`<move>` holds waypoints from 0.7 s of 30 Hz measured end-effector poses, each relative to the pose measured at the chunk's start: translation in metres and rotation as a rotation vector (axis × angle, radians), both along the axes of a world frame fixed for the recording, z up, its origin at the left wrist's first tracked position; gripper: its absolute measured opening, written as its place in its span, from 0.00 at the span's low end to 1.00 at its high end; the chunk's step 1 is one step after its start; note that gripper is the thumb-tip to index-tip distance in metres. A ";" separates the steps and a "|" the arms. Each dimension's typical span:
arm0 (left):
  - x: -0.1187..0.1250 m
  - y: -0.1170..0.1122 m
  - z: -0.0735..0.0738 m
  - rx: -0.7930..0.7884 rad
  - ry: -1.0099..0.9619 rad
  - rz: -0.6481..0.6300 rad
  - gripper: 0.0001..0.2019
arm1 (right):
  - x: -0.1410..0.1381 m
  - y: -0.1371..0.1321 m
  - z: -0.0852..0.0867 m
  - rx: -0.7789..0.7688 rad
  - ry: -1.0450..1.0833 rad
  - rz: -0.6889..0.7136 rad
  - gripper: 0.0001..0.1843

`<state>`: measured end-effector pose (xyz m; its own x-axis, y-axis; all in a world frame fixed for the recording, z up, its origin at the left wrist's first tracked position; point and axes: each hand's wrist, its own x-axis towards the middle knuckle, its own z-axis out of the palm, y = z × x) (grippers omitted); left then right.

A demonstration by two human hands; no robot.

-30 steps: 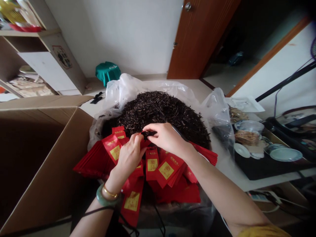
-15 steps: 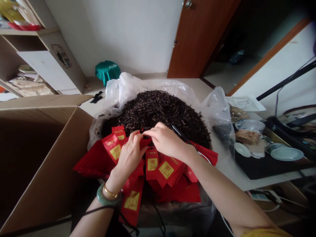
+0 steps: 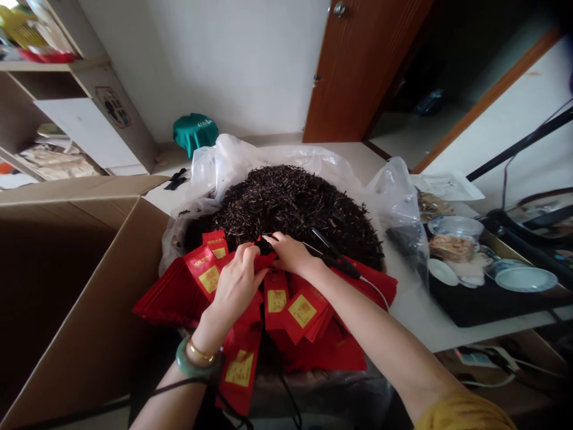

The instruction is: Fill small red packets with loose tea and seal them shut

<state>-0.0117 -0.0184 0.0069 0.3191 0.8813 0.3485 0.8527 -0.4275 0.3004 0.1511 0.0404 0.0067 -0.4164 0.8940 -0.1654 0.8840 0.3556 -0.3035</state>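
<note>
Cardboard box [image 3: 110, 289] and scattered red packets [image 3: 305, 310] crowd the heap of dark leaves [image 3: 290, 200], while at its near edge a red pouch [image 3: 265, 261], partly hidden by the left hand [image 3: 235, 283] pinching it, shows something dark on top where the right hand [image 3: 292, 255] curls, its hold impossible to tell.

Free room over the leaf heap [image 3: 295, 191]; black rod [image 3: 336, 254] beside the right hand [image 3: 290, 254], its height unclear.

Leaves [image 3: 290, 188] lie heaped inside a plastic liner [image 3: 396, 188], with packets [image 3: 305, 313] spread along their near side. A carton [image 3: 107, 286] stands to the left; to the right, dishes [image 3: 526, 279] rest on a mat [image 3: 474, 310]. Behind the liner, a cloth [image 3: 194, 130] sits left of a door [image 3: 362, 71].
</note>
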 end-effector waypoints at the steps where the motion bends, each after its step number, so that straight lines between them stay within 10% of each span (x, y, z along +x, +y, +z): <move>1: 0.000 0.000 -0.001 0.002 -0.003 -0.007 0.18 | -0.004 -0.001 -0.001 -0.001 -0.007 -0.013 0.31; 14: 0.002 0.000 -0.005 -0.015 -0.009 -0.016 0.17 | -0.003 0.002 -0.008 0.010 0.122 -0.066 0.08; 21: 0.002 0.000 -0.005 -0.020 0.006 -0.013 0.17 | 0.030 0.005 0.030 0.080 0.437 -0.234 0.09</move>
